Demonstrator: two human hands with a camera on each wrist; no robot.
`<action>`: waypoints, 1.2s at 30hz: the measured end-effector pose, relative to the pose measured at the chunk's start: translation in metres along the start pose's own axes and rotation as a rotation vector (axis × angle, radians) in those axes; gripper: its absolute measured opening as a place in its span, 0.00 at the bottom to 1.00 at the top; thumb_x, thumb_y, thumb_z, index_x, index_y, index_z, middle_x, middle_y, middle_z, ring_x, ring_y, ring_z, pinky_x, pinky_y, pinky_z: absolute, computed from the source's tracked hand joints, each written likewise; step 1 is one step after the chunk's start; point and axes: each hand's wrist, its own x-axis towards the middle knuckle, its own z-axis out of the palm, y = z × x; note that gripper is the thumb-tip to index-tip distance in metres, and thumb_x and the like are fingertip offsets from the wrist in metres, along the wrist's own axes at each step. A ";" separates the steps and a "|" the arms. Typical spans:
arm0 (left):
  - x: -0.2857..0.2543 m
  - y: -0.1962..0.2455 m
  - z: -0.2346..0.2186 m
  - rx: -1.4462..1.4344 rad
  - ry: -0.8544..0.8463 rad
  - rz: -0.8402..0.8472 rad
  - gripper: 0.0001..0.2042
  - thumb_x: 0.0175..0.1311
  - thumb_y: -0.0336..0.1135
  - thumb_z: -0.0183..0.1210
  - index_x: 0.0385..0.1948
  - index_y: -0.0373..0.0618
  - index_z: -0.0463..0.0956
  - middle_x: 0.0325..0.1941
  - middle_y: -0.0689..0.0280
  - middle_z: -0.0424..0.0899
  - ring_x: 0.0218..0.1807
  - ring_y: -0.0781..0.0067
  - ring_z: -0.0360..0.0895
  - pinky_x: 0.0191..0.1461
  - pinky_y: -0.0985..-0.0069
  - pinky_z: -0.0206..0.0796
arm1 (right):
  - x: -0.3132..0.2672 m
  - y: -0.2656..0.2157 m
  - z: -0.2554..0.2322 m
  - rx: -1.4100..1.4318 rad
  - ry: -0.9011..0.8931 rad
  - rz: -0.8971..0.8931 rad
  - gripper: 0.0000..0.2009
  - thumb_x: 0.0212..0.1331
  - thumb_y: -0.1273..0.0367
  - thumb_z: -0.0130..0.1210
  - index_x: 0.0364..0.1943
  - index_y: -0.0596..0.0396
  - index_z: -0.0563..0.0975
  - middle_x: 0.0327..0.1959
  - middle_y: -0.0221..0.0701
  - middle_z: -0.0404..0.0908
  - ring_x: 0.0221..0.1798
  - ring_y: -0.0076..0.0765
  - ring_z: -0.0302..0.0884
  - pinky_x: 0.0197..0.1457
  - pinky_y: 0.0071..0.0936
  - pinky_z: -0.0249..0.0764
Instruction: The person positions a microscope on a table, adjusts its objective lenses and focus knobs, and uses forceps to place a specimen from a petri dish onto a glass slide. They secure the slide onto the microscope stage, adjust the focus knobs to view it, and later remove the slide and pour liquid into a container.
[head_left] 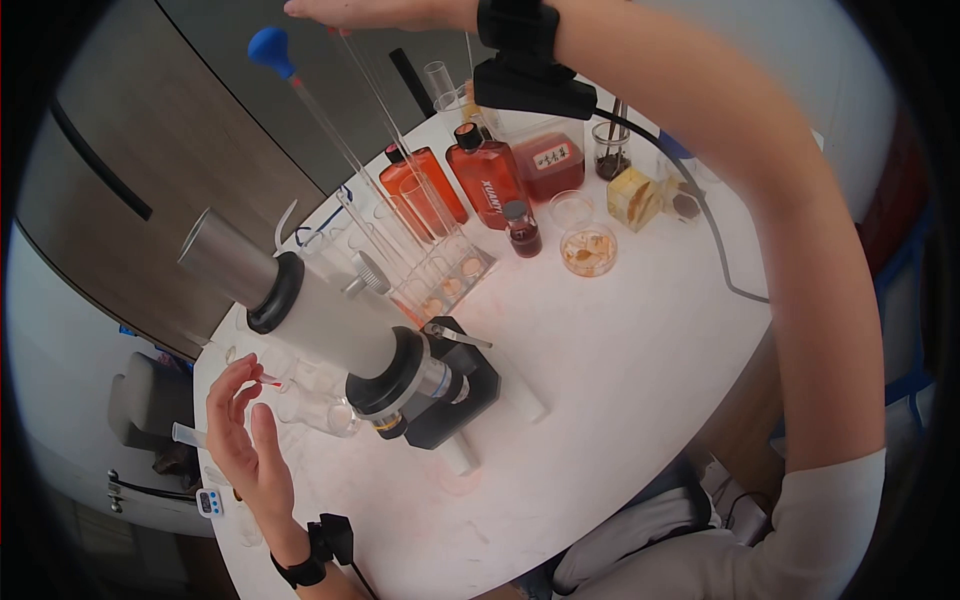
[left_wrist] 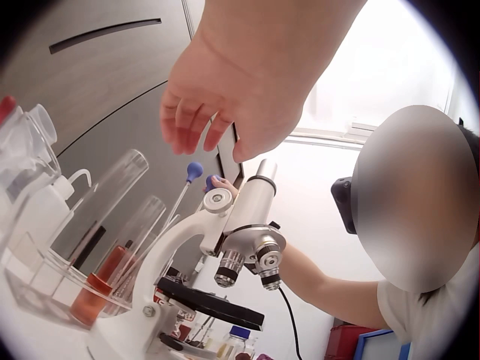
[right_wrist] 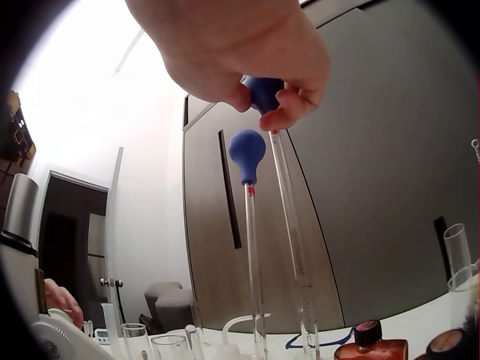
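At the top of the head view my right hand (head_left: 385, 12) is raised above the bottles. In the right wrist view its fingers pinch the blue bulb (right_wrist: 262, 93) of a long glass pipette (right_wrist: 289, 202), upright over the table. Beside it stands a second pipette with a blue bulb (right_wrist: 247, 155), untouched. The lower end of the held pipette is among glassware, and its exact seat cannot be told. My left hand (head_left: 250, 450) hovers left of the microscope (head_left: 335, 325), fingers loosely bent, near clear glassware (head_left: 325, 412); the left wrist view shows nothing in this hand (left_wrist: 232, 90).
A clear rack (head_left: 465, 285) of tubes stands behind the microscope. Further back are red bottles (head_left: 487, 185), a small dark vial (head_left: 522, 230), a dish of pale pieces (head_left: 589, 250) and a beaker (head_left: 612, 150). A small timer (head_left: 209, 502) lies at the left edge.
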 end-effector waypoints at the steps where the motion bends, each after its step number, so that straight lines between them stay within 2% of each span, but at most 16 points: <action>1: 0.000 0.000 0.000 0.002 -0.007 0.005 0.14 0.60 0.33 0.48 0.45 0.36 0.69 0.49 0.57 0.73 0.48 0.67 0.72 0.53 0.71 0.61 | -0.010 -0.002 0.002 0.032 -0.047 -0.007 0.19 0.51 0.66 0.51 0.44 0.62 0.64 0.38 0.53 0.75 0.45 0.57 0.72 0.49 0.42 0.68; 3: 0.000 0.001 0.000 0.006 -0.013 0.007 0.14 0.60 0.33 0.48 0.45 0.36 0.68 0.49 0.56 0.73 0.48 0.67 0.72 0.53 0.71 0.60 | -0.019 -0.003 0.007 0.067 -0.097 -0.013 0.19 0.51 0.66 0.50 0.44 0.62 0.64 0.38 0.54 0.75 0.45 0.59 0.72 0.49 0.43 0.67; 5: 0.000 0.001 -0.001 0.000 -0.014 0.010 0.14 0.60 0.33 0.48 0.45 0.36 0.68 0.49 0.56 0.73 0.48 0.67 0.72 0.53 0.71 0.60 | -0.021 -0.005 0.014 0.051 -0.036 0.029 0.18 0.52 0.67 0.50 0.45 0.62 0.63 0.38 0.55 0.74 0.45 0.60 0.71 0.50 0.44 0.67; 12: 0.000 0.001 0.000 -0.011 -0.009 -0.002 0.14 0.60 0.33 0.48 0.45 0.36 0.69 0.49 0.56 0.73 0.49 0.67 0.71 0.52 0.72 0.60 | -0.020 0.005 0.009 0.060 -0.020 -0.006 0.18 0.54 0.67 0.49 0.45 0.62 0.63 0.39 0.56 0.74 0.45 0.60 0.72 0.49 0.44 0.67; 15: 0.000 0.002 0.001 -0.003 -0.017 -0.007 0.14 0.60 0.34 0.48 0.44 0.36 0.69 0.49 0.56 0.73 0.48 0.67 0.71 0.52 0.72 0.60 | -0.021 0.004 0.006 0.063 -0.063 0.050 0.17 0.54 0.67 0.48 0.45 0.63 0.63 0.38 0.55 0.74 0.45 0.59 0.72 0.49 0.43 0.67; 21: 0.000 0.002 0.002 -0.009 -0.023 -0.002 0.14 0.60 0.35 0.49 0.44 0.36 0.70 0.49 0.56 0.73 0.47 0.67 0.72 0.52 0.71 0.61 | -0.014 0.010 0.000 0.016 -0.110 0.053 0.20 0.54 0.62 0.50 0.44 0.64 0.66 0.38 0.53 0.75 0.44 0.54 0.74 0.48 0.40 0.68; 23: -0.001 0.004 0.002 -0.022 -0.019 0.003 0.13 0.59 0.35 0.49 0.43 0.37 0.70 0.48 0.57 0.74 0.47 0.67 0.72 0.51 0.71 0.62 | -0.007 0.011 0.003 0.023 -0.107 0.125 0.23 0.53 0.58 0.52 0.44 0.65 0.66 0.40 0.52 0.75 0.44 0.51 0.74 0.48 0.38 0.69; 27: 0.000 0.007 0.001 -0.009 -0.008 0.021 0.12 0.59 0.33 0.50 0.41 0.38 0.71 0.47 0.57 0.75 0.47 0.67 0.72 0.50 0.72 0.62 | -0.003 0.012 0.005 0.018 -0.131 0.109 0.25 0.53 0.56 0.52 0.44 0.66 0.67 0.41 0.51 0.74 0.45 0.49 0.73 0.48 0.37 0.69; 30: 0.001 0.005 0.001 -0.012 -0.001 0.028 0.11 0.57 0.31 0.50 0.41 0.38 0.72 0.46 0.58 0.76 0.46 0.68 0.72 0.49 0.74 0.63 | -0.009 0.009 -0.001 -0.016 -0.149 0.049 0.28 0.53 0.54 0.51 0.48 0.67 0.65 0.43 0.52 0.73 0.48 0.49 0.72 0.51 0.37 0.67; 32: 0.002 0.005 0.000 0.002 -0.006 0.016 0.12 0.59 0.32 0.49 0.41 0.38 0.71 0.46 0.58 0.75 0.47 0.69 0.72 0.50 0.74 0.62 | -0.018 0.000 -0.007 0.033 -0.114 0.072 0.32 0.53 0.53 0.51 0.53 0.67 0.61 0.45 0.52 0.72 0.50 0.51 0.71 0.53 0.36 0.66; 34: 0.002 0.006 0.000 0.031 -0.020 -0.003 0.12 0.60 0.33 0.48 0.41 0.38 0.72 0.46 0.59 0.75 0.47 0.71 0.72 0.52 0.74 0.61 | -0.012 0.008 -0.006 -0.026 -0.087 0.093 0.35 0.54 0.52 0.50 0.57 0.66 0.57 0.51 0.52 0.67 0.56 0.51 0.65 0.57 0.36 0.62; 36: 0.001 0.003 -0.001 0.045 -0.017 -0.006 0.12 0.59 0.33 0.48 0.41 0.38 0.72 0.46 0.59 0.76 0.47 0.71 0.72 0.52 0.74 0.62 | -0.022 0.006 -0.009 -0.129 0.134 0.004 0.31 0.54 0.56 0.51 0.56 0.64 0.59 0.54 0.51 0.62 0.59 0.49 0.60 0.60 0.36 0.59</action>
